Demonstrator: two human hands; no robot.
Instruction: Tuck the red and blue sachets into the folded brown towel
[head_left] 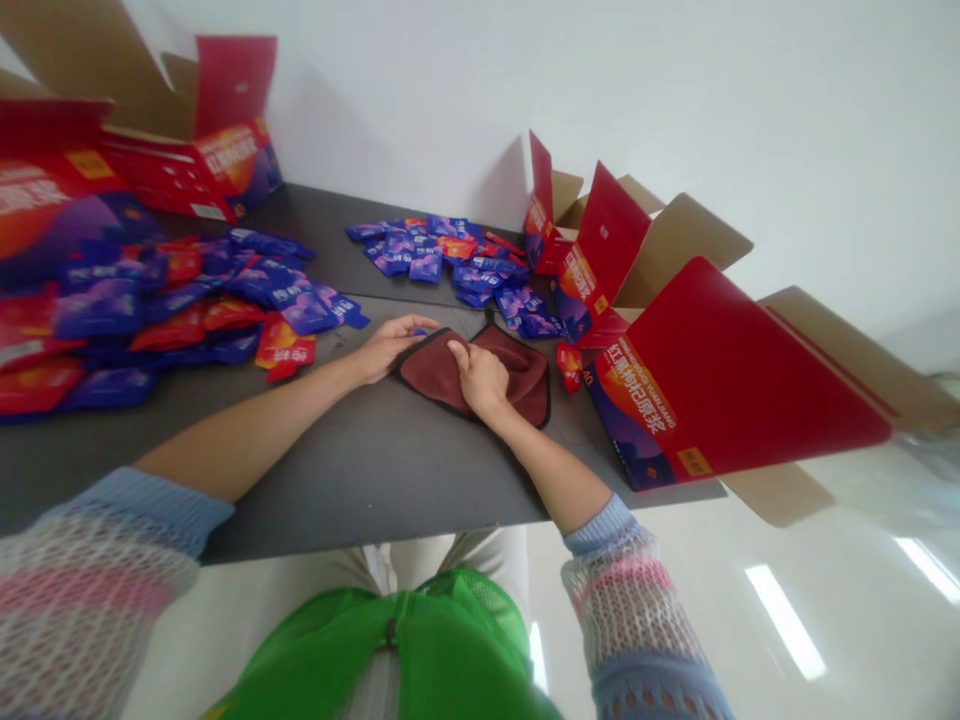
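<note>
A brown cloth (525, 375) with dark edging and a small loop lies bunched over the middle of the grey table. My right hand (481, 378) grips it from above, thumb pointing up and fingers curled into the fabric. At the cloth's left corner, my left hand (391, 348) is closed, its fingers partly under the fabric. A small patch of a purple sachet (420, 332) shows between those fingers and the cloth; the remainder is hidden.
Purple and red sachets form a large heap (180, 300) at left and a smaller pile (450, 255) at the back. Open red cartons (675, 370) line the right side, flaps sticking out. More cartons (232, 165) stand at back left. The table's front edge (360, 540) is close to my lap.
</note>
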